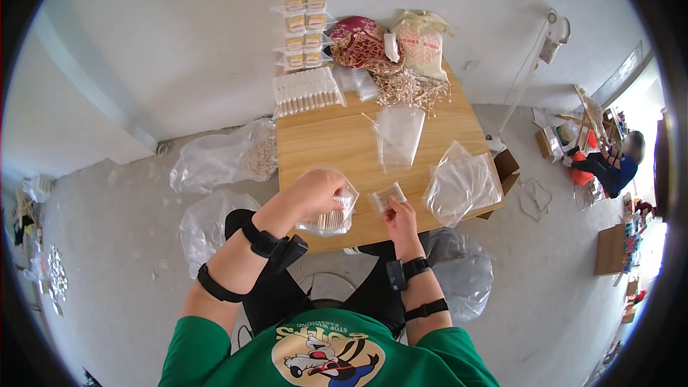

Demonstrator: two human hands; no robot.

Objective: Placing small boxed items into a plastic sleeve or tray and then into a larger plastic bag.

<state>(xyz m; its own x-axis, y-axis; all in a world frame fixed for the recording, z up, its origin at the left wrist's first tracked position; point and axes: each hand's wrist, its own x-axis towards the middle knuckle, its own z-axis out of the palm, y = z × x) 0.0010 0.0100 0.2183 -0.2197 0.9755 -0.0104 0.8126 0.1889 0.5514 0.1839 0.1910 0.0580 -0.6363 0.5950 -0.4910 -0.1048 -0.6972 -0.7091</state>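
Note:
My left hand (320,190) is over a clear plastic bag (350,204) at the near edge of the table, its fingers bent down and closed at the bag's opening. Whatever they pinch is hidden. A row of cotton swabs (331,221) shows through the bag below that hand. To the right, my right hand (400,219) grips a small flat pack of cotton swabs (387,196) between thumb and fingers, just above the wooden tabletop (322,143). The two hands are apart.
Flat clear bags (401,136) lie mid-table, with crumpled clear plastic (466,185) at the right edge. Behind are loose swabs (412,89), a cloth sack (421,43) and rows of packed swabs (307,92). Plastic sacks (222,158) rest on the floor. A person (622,165) sits far right.

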